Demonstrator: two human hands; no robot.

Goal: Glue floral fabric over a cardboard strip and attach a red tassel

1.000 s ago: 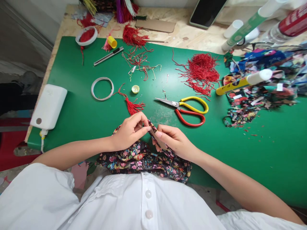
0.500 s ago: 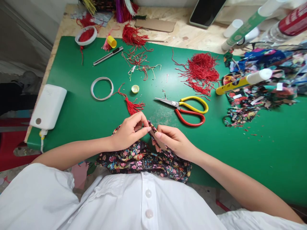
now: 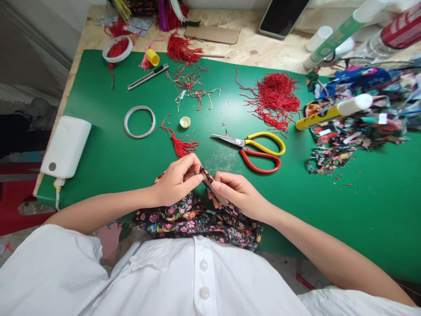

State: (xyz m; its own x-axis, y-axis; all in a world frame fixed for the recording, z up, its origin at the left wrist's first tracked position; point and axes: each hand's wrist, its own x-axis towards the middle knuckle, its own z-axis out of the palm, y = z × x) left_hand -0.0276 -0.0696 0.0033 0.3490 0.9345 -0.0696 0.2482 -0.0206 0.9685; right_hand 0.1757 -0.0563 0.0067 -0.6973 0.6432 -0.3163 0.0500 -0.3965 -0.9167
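Observation:
Both of my hands work at one piece of dark floral fabric (image 3: 187,219), which is bunched at the table's front edge against my white shirt. My left hand (image 3: 179,180) pinches the upper end of a small flat piece wrapped in this fabric, thumb against forefinger. On the other side, my right hand (image 3: 238,193) grips the same piece with its thumb on top and fingers beneath. A pinkish-brown flat face shows by the right thumb. Just beyond the left hand lies a red tassel (image 3: 182,145). Scissors (image 3: 244,142) with yellow and red handles rest beyond the right hand.
On the green mat (image 3: 329,210) lie a white ring (image 3: 153,120), a small round cap (image 3: 185,122), a utility knife (image 3: 148,77) and red threads (image 3: 276,96). A white power bank (image 3: 67,147) is at left. Fabric scraps (image 3: 355,131) and a yellow glue stick (image 3: 319,117) are at right.
My left hand's fingertips have shifted slightly left along the fabric-wrapped piece, showing a little more of its upper end. My right hand holds its place.

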